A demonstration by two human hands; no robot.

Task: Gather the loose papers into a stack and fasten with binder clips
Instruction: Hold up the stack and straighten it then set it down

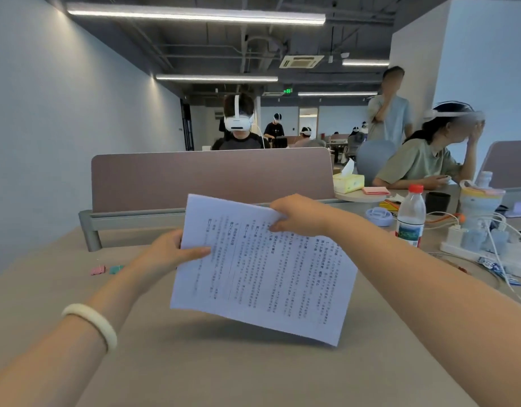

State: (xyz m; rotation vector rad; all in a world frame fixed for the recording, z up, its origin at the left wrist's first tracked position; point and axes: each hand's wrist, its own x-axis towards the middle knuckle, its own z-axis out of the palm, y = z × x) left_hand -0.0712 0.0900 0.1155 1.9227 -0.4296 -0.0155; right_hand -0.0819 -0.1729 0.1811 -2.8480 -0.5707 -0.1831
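A stack of white printed papers hangs tilted in the air above the beige desk, held by both hands. My left hand pinches its left edge, thumb on top. My right hand grips the far top edge. A pink binder clip and a teal binder clip lie side by side on the desk, far to the left of the papers. A pale bangle sits on my left wrist.
A mauve divider panel closes the desk's far edge. On the right stand a water bottle, a power strip with chargers and cables, a tissue box and cups. Several people sit or stand beyond.
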